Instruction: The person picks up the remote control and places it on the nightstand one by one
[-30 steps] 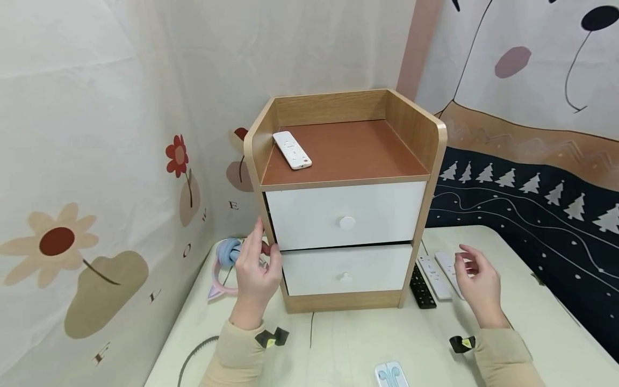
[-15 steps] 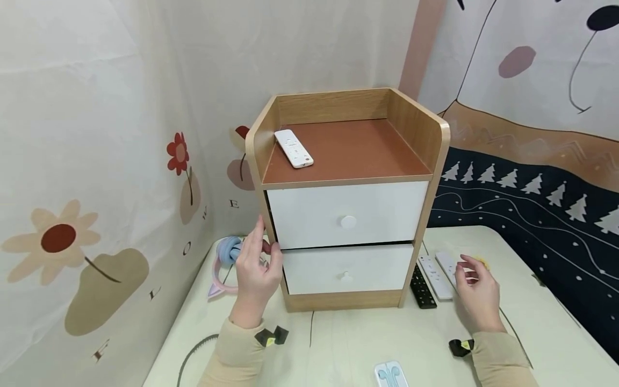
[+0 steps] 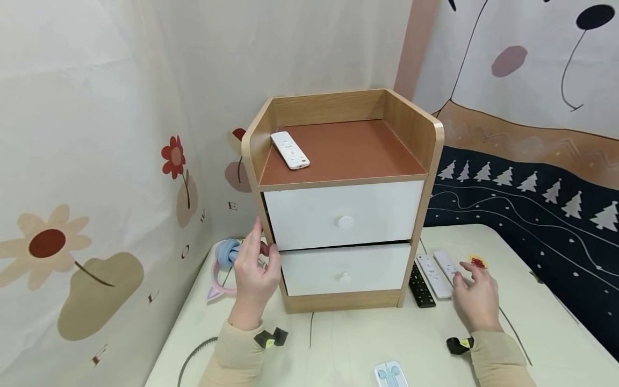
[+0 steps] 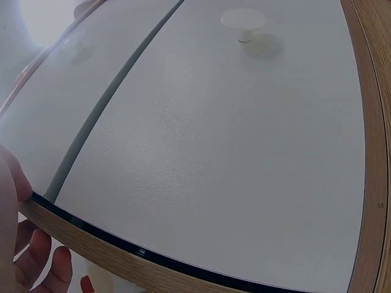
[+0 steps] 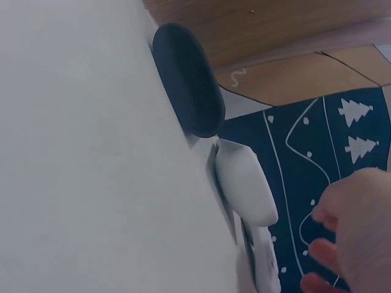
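A small wooden cabinet (image 3: 438, 134) with two white drawers stands on the table. My left hand (image 3: 253, 274) holds its left side edge, thumb at the front and fingers behind the panel (image 4: 79, 235). Both drawers look pushed in, each with a round white knob (image 3: 345, 222). To the cabinet's right lie a black remote control (image 3: 422, 287) and two white ones, the nearer (image 3: 434, 277) and the outer white remote (image 3: 446, 264). Over the outer one's near end hovers my right hand (image 3: 479, 298), thumb and fingers parted. In the right wrist view that hand appears apart from the remotes.
Another white remote (image 3: 290, 150) lies on the cabinet's brown top, inside its raised rim. A blue bundle (image 3: 227, 251) and a pink ring sit at the left. Boxed earphones (image 3: 391, 374) lie at the front. Beyond my right fingers is a yellow-and-red object (image 3: 477, 262).
My right hand has lowered slightly toward the outer white remote, and its thumb and fingers have spread apart. The yellow-and-red object has come into sight behind it. My left hand stays at the cabinet edge.
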`<state>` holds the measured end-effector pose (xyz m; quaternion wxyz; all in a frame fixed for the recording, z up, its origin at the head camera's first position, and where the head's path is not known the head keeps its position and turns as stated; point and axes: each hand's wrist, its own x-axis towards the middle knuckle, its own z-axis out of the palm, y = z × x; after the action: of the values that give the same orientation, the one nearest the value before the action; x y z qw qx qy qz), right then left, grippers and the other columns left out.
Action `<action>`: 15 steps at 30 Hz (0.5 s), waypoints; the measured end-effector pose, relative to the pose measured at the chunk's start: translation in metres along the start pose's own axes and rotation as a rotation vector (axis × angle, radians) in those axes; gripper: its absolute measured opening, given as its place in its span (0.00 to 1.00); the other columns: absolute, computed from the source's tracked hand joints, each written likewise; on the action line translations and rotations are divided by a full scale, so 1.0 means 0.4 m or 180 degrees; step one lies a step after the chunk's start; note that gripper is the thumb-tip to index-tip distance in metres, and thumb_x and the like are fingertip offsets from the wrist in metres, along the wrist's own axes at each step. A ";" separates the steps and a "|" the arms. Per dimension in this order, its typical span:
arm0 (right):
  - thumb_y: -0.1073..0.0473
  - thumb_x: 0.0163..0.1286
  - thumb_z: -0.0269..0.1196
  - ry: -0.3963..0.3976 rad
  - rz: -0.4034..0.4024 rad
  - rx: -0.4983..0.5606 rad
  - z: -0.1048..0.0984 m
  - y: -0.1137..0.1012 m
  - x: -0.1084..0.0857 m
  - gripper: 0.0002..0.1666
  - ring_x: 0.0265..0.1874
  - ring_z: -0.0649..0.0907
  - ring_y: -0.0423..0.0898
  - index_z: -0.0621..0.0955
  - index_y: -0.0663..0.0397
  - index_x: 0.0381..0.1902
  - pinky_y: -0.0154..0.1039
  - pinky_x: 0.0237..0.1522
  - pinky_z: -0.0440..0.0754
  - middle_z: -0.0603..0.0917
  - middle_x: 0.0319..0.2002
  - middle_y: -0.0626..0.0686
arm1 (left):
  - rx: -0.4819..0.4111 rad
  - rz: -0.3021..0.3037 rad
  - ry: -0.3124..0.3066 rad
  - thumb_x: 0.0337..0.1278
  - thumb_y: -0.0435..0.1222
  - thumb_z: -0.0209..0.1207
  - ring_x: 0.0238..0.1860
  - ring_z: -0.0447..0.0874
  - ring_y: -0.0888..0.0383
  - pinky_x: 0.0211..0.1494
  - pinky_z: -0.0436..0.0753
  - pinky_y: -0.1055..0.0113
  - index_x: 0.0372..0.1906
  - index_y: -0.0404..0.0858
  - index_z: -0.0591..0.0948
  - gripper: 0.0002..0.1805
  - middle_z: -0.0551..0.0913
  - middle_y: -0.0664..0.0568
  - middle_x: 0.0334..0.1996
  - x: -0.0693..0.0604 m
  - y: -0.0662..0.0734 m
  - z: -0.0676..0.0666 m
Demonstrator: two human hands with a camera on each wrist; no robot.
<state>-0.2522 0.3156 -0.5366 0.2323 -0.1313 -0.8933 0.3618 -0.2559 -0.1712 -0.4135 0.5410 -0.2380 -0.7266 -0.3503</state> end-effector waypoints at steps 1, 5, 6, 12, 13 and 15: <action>0.57 0.80 0.57 -0.0031 0.0024 -0.0038 0.000 0.005 0.001 0.28 0.70 0.72 0.77 0.79 0.65 0.72 0.71 0.70 0.68 0.76 0.71 0.77 | -0.0015 -0.0020 -0.0001 0.64 0.25 0.58 0.30 0.77 0.51 0.37 0.75 0.67 0.76 0.22 0.73 0.34 0.82 0.39 0.34 -0.001 0.001 0.000; 0.55 0.80 0.57 -0.0252 0.0140 -0.0222 0.000 0.022 0.001 0.31 0.68 0.71 0.80 0.76 0.64 0.75 0.73 0.69 0.69 0.71 0.73 0.79 | -0.0011 -0.0053 0.0001 0.64 0.26 0.58 0.30 0.77 0.50 0.37 0.75 0.67 0.76 0.23 0.73 0.34 0.82 0.39 0.35 -0.003 0.003 -0.001; 0.54 0.80 0.57 -0.0303 0.0160 -0.0262 0.000 0.025 0.001 0.31 0.68 0.71 0.80 0.76 0.63 0.75 0.74 0.68 0.69 0.71 0.73 0.80 | -0.0006 -0.0052 0.0005 0.64 0.25 0.58 0.30 0.77 0.50 0.37 0.75 0.67 0.76 0.23 0.73 0.34 0.82 0.38 0.35 -0.003 0.002 -0.001; 0.54 0.79 0.59 -0.0422 0.0076 -0.0422 0.000 0.038 0.002 0.31 0.68 0.72 0.83 0.78 0.66 0.72 0.74 0.69 0.69 0.73 0.71 0.82 | -0.0007 -0.0073 -0.0026 0.64 0.26 0.59 0.31 0.77 0.50 0.38 0.75 0.67 0.77 0.23 0.73 0.35 0.82 0.39 0.34 -0.005 0.000 -0.003; 0.54 0.79 0.59 -0.0427 0.0038 -0.0465 -0.001 0.038 0.003 0.30 0.68 0.72 0.82 0.78 0.67 0.71 0.74 0.69 0.69 0.74 0.70 0.82 | -0.0008 -0.0078 -0.0033 0.64 0.26 0.59 0.31 0.77 0.51 0.38 0.75 0.67 0.77 0.23 0.73 0.35 0.82 0.39 0.34 -0.005 0.000 -0.003; 0.54 0.78 0.60 -0.0440 -0.0021 -0.0550 -0.002 0.038 0.003 0.30 0.67 0.73 0.82 0.79 0.69 0.69 0.73 0.70 0.69 0.76 0.68 0.82 | -0.0012 -0.0078 -0.0037 0.64 0.26 0.59 0.31 0.77 0.51 0.38 0.75 0.68 0.77 0.23 0.73 0.35 0.82 0.39 0.34 -0.005 0.001 -0.004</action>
<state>-0.2519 0.3272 -0.5463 0.1590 -0.1227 -0.9355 0.2908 -0.2541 -0.1721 -0.4149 0.5320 -0.2321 -0.7320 -0.3569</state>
